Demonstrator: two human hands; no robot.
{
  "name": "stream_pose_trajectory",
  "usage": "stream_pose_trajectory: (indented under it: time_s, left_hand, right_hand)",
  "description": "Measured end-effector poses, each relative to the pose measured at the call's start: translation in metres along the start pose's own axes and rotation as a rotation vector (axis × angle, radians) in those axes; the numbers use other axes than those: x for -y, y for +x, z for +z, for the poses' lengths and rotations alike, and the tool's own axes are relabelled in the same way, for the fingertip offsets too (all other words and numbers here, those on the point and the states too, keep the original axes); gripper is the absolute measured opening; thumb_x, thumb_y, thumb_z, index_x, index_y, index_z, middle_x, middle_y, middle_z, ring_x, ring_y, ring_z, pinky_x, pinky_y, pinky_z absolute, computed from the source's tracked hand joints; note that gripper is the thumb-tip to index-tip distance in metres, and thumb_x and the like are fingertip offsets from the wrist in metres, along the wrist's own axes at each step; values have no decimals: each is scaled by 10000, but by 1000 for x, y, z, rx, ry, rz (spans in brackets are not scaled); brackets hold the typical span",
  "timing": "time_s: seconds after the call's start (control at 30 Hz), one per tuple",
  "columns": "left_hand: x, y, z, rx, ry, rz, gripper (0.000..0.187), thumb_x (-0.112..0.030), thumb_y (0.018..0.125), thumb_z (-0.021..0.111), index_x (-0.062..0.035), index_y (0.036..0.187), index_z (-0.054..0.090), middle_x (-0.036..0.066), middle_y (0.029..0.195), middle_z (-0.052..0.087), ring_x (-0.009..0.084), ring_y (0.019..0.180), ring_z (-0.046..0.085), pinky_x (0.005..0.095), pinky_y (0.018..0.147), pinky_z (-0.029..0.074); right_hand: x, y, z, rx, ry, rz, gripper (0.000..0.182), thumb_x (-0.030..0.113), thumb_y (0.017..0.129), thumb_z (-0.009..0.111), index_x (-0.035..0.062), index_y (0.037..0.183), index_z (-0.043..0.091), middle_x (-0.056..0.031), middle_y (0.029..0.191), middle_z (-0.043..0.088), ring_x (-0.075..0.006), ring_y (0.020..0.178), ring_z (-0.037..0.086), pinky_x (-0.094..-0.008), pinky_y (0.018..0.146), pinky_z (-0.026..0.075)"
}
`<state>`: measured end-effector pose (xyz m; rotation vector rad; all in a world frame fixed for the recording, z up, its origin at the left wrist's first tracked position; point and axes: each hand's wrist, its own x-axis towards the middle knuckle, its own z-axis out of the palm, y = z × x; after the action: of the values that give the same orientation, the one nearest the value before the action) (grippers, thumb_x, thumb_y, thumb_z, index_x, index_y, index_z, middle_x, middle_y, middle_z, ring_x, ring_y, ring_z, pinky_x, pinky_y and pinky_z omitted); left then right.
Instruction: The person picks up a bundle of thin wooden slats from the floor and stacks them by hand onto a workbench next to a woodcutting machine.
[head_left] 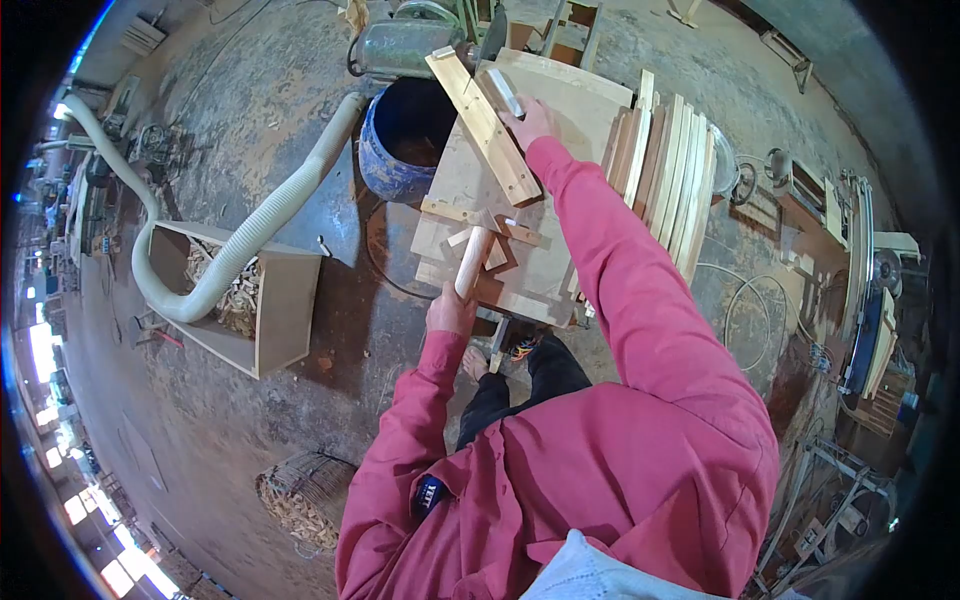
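Left hand: your left hand [452, 310] is closed around the near end of a rounded wood piece [473, 262]; the fingers cover that end.
Rounded wood piece: it slants over the near part of the worktable [585, 95], above small wood strips [447, 210]; its far end blends into them, so you cannot make out its tip or whether it touches them.
Right hand: your right hand [535, 122] is at the near end of a pale bar [505, 92]; your fingers are largely hidden, so you cannot tell whether they grasp it or only rest there.
Pale bar: it lies toward the table's far side, just beside a long plank [485, 125]; glare washes out its upper face.
Stacked boards: your right sleeve [640, 265] hides part of the stacked boards [668, 180] at the table's right.
Blue drum: left of the table, the blue drum [375, 160] has a dark interior, its contents unclear.
Hose: the pale hose [265, 215] crosses the wooden box [285, 315], covering some wood shavings [240, 300].
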<state>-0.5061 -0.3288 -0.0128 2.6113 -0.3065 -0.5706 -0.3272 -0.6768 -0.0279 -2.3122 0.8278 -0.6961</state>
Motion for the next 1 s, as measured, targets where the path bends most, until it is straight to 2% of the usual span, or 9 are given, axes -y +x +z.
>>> stream_pose_trajectory:
  time_s: [0.03, 0.17, 0.23, 0.27, 0.33, 0.37, 0.43, 0.63, 1.0]
  left_hand:
    - [5, -5, -1, 3, -1, 2, 364, -317, 850, 730, -23, 995, 573, 271, 827, 690, 467, 821, 682, 556, 709, 538]
    - [21, -25, -4, 61, 10, 29, 370, -294, 857, 726, -29, 1012, 520, 272, 831, 692, 470, 817, 685, 559, 710, 545]
    - [32, -34, -5, 69, 4, 36, 376, -292, 855, 728, -27, 1019, 517, 270, 830, 693, 469, 813, 686, 559, 710, 547]
    - [35, -38, -4, 65, 4, 35, 378, -289, 853, 731, -27, 1021, 517, 269, 830, 693, 467, 812, 687, 558, 711, 548]
    - [38, -41, -3, 61, 1, 35, 379, -285, 850, 734, -27, 1023, 517, 267, 829, 694, 466, 811, 687, 557, 712, 549]
    - [35, -44, -8, 85, 11, 4, 377, -285, 848, 735, -27, 1021, 521, 266, 829, 694, 463, 810, 689, 556, 712, 551]
    - [37, -47, -11, 105, 22, -32, 376, -285, 845, 735, -27, 1020, 525, 264, 829, 695, 460, 809, 691, 554, 713, 553]
    - [37, -44, -9, 121, 15, -44, 351, -291, 852, 716, -29, 1006, 542, 266, 835, 697, 452, 808, 697, 552, 718, 556]
    - [11, -14, -6, 76, -1, -15, 365, -287, 841, 728, -27, 1023, 548, 269, 840, 696, 463, 816, 688, 557, 727, 550]
  right_hand:
    - [4, -8, -3, 120, 43, -8, 270, 327, 894, 695, 107, 1043, 745, -166, 1083, 696, -374, 1094, 626, -465, 932, 491]
    - [15, -44, -5, 184, 158, 96, 238, 290, 908, 682, 83, 1005, 745, -170, 1055, 699, -368, 1056, 633, -464, 919, 495]
    - [18, -59, -5, 145, 10, -56, 224, 277, 918, 670, 83, 997, 749, -166, 1014, 709, -356, 991, 657, -460, 878, 513]
    - [17, -61, 1, 147, 8, -58, 224, 277, 918, 670, 83, 997, 749, -166, 1014, 709, -356, 991, 657, -460, 878, 513]
    - [14, -57, 15, 197, 223, 66, 224, 266, 924, 671, 77, 1015, 750, -164, 955, 723, -326, 895, 686, -432, 814, 530]
    - [21, -55, 13, 198, 222, 65, 224, 266, 924, 671, 77, 1015, 750, -164, 955, 723, -326, 895, 686, -432, 814, 530]
    - [43, -49, 7, 268, 232, 141, 287, 323, 926, 681, 113, 1106, 757, -176, 926, 742, -280, 840, 723, -380, 775, 543]
    - [34, -19, 49, 226, 301, 106, 275, 276, 924, 689, 68, 1091, 753, -180, 919, 743, -275, 824, 718, -380, 784, 542]
    - [29, 26, 56, 225, 379, 130, 257, 233, 924, 688, 20, 1052, 753, -174, 912, 747, -273, 805, 713, -379, 780, 542]
